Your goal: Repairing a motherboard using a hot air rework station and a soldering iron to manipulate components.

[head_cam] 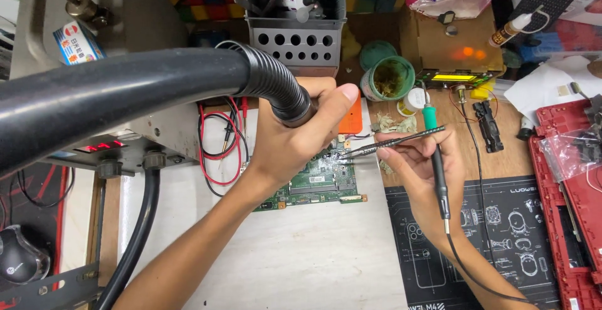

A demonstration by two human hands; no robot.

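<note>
My left hand (295,141) grips the end of a thick black hot-air hose (269,81), its nozzle pointing down at a green circuit board (320,181) on the white bench top. My right hand (414,162) holds metal tweezers (389,144) whose tips touch the board near its top edge. The same hand also carries a soldering iron with a green collar (430,117) and black handle (441,184), its cable trailing down to the right. The nozzle tip is hidden behind my left hand.
A grey rework station (132,141) with a red display stands at left, red and black leads (222,153) beside it. Behind are a perforated metal holder (295,37), a green tin of brass wool (390,78) and a yellow-lit device (454,78). Black mat (495,222) and red laptop shell (574,222) at right.
</note>
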